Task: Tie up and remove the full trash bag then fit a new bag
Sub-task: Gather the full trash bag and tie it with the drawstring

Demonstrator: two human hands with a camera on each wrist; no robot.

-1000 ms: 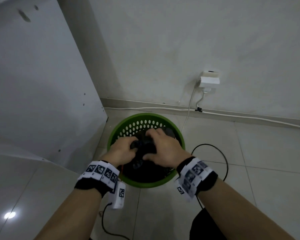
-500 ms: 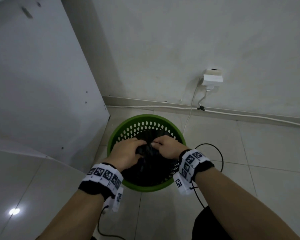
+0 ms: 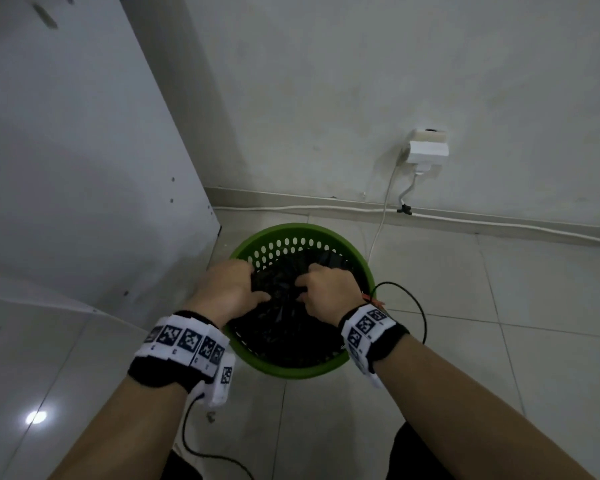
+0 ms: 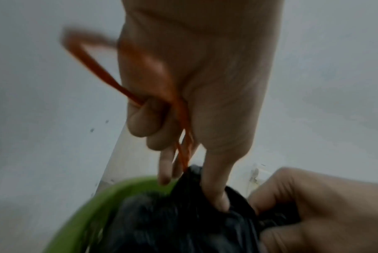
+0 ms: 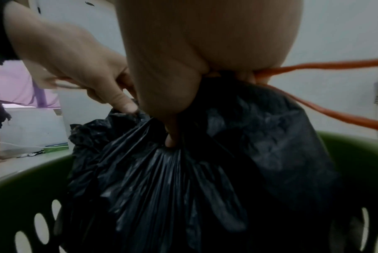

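A black trash bag (image 3: 284,327) sits in a green perforated bin (image 3: 291,370) on the floor. My left hand (image 3: 232,292) holds the left side of the bag's gathered top. In the left wrist view, its curled fingers (image 4: 140,123) hold an orange drawstring (image 4: 93,68) loop while its thumb presses into the bag (image 4: 173,222). My right hand (image 3: 326,292) grips the right side of the top. In the right wrist view it (image 5: 173,85) clamps the bunched bag neck (image 5: 173,188), and a drawstring (image 5: 335,65) loop runs out to the right.
A white cabinet panel (image 3: 84,168) stands close on the bin's left. Behind is a wall with a white plug adapter (image 3: 426,150) and a white cable (image 3: 499,223) along the skirting. A black cable (image 3: 420,306) loops on the tiled floor by the bin's right side.
My hands were bunched together over the bag's top a second ago. They now sit slightly apart, each holding its own side of the top.
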